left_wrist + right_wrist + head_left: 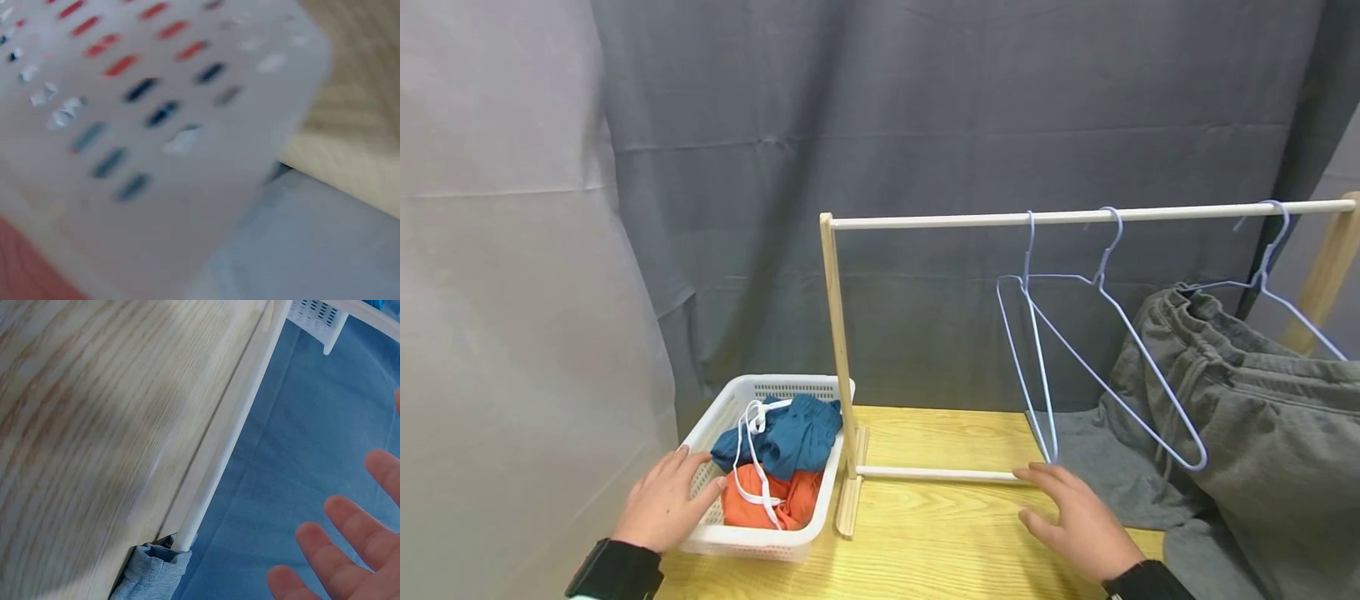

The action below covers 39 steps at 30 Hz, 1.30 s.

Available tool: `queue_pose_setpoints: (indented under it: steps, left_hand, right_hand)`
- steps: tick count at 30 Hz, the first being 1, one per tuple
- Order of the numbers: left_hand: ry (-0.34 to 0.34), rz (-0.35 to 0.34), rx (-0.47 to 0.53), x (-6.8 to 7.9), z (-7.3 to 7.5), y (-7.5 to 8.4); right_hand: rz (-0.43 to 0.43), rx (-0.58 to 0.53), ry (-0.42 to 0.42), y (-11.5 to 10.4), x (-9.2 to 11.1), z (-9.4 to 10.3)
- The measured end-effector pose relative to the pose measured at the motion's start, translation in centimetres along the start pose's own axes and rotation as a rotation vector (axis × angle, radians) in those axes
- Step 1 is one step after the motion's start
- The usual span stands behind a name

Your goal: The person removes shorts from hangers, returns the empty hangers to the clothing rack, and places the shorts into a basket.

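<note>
In the head view, my left hand (662, 502) is at the left wall of a white plastic basket (752, 537), fingers spread and relaxed. Inside the basket lie a blue-teal garment (801, 433) and an orange garment (797, 497), with a white cord (762, 483) looped over both. The left wrist view shows the slotted basket wall (206, 169) up close and blurred. My right hand (1078, 523) hovers over the table by the rack's lower bar (936, 474), with nothing in it. Its fingers (340, 565) are spread apart in the right wrist view.
A wooden rack with a white top rail (925, 222) carries light-purple hangers (1150, 346), some bare. Grey trousers (1262, 408) hang at the right, and their legs spread over the wooden table (940, 533). The rack's left post (838, 333) stands against the basket's right side. Grey cloth (925, 108) hangs behind.
</note>
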<state>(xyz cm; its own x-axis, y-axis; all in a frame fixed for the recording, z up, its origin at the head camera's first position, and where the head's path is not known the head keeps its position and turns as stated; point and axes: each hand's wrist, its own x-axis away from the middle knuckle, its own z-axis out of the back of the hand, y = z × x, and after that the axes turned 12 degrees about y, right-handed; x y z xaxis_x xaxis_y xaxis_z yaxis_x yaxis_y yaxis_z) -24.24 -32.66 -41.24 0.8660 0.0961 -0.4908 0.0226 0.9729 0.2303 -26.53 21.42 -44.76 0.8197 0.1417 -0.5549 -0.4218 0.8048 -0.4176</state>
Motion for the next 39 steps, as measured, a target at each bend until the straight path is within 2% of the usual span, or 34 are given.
queue_pose_setpoints:
  steps: [6,12,16,26,33,39]
  left_hand:
    - [0.037,-0.068,0.044,-1.6,1.5,2.1]
    - [0.036,-0.097,0.064,-3.3,2.7,4.5]
    - [0.051,-0.123,0.075,-4.4,3.1,6.1]
    - [0.081,-0.163,0.136,-7.2,2.8,9.5]
    - [0.077,-0.199,0.198,-9.0,2.3,11.6]
    - [0.064,-0.203,0.271,-10.2,2.1,13.1]
  right_hand:
    - [0.013,-0.009,0.016,0.1,0.3,-0.1]
    - [0.057,-0.038,0.055,0.2,0.4,-0.1]
    - [0.051,-0.045,0.054,0.2,0.4,0.0]
    - [0.014,-0.034,0.025,0.0,0.3,0.0]
    - [0.054,-0.054,0.059,0.3,0.5,0.0]
    - [0.020,-0.065,0.033,0.3,0.5,0.1]
